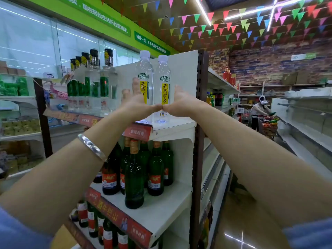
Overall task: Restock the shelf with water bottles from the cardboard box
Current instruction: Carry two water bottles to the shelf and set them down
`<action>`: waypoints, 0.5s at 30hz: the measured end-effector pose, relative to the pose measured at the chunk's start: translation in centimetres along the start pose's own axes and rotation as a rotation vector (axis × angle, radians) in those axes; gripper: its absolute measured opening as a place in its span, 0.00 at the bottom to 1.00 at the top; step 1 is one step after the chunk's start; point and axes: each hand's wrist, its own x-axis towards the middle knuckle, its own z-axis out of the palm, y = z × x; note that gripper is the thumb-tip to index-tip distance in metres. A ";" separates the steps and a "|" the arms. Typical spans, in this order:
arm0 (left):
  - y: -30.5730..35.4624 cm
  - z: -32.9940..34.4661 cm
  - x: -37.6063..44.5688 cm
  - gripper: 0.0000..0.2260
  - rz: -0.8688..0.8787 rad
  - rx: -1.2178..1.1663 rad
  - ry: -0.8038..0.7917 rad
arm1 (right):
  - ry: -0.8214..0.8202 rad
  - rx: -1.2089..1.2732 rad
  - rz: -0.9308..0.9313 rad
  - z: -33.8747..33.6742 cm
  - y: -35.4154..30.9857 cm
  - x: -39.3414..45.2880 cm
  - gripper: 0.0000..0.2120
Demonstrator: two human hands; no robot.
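**A:** What does the grip show?

**B:** Both hands are raised to the top shelf (172, 125) of a shop gondola. The left hand (138, 103) is wrapped round the left water bottle (144, 78), fingers visible through the clear plastic behind it. The right hand (179, 103) cups the right water bottle (163, 83) from its outer side; its fingers are hidden, so how tightly it holds cannot be told. The two hands touch at the thumbs, just in front of the bottles.

**A:** And where do the bottles stand?

**B:** Upright, side by side and touching, their bases on the shelf near its front edge, directly beyond the grip.

**A:** How far along is the restocking?

**B:** Early, by the look of it. Those two are the only water bottles visible on that board; to the right of the grip the shelf is bare up to the end panel. The cardboard box is out of view, so what is left in it is unknown. The pair seem set down but not yet let go.

**A:** How do the bottles look?

**B:** Clear plastic, pale caps, full of water, with a green-and-yellow label bearing Chinese characters. Light and slim, so likely easy to tip.

**A:** Around them?

**B:** Left of the grip, clear liquor bottles (93, 79) with black caps. Below it, green glass bottles (134, 177) on the next shelf down. Far right, another person (258, 114) beside a loaded trolley.
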 end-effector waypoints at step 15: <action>-0.7 0.7 5.3 0.56 -0.104 -0.151 -0.089 | -0.047 0.184 0.138 2.5 0.5 5.6 0.48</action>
